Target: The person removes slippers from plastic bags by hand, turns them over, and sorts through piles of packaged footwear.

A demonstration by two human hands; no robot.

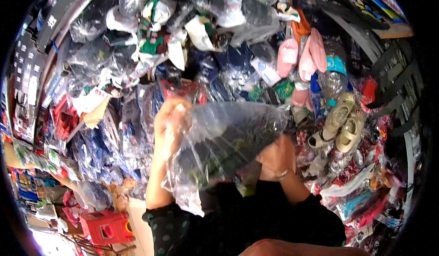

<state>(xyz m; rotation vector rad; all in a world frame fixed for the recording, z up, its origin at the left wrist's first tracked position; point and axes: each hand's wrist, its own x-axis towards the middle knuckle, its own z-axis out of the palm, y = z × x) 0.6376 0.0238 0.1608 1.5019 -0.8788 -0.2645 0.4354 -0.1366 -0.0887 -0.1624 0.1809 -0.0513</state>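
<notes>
A clear plastic bag [228, 141] with something dark inside is held up in front of my chest. My left hand [171, 123] grips its left upper edge, with the fingers closed on the plastic. At the lower right side of the bag, my right hand [277, 157] has its fingers closed against it. The bag's loose crumpled end hangs down at the lower left. What is inside cannot be made out beyond dark and greenish parts. Behind the bag lies a red wrapped item [183, 87].
Piled plastic-wrapped goods surround my hands. Pink slippers [302, 57], a clear bottle [334, 75] and beige shoes [340, 121] lie to the right. A red stool [107, 227] stands at the lower left. Another person's arm [59, 178] shows at the left.
</notes>
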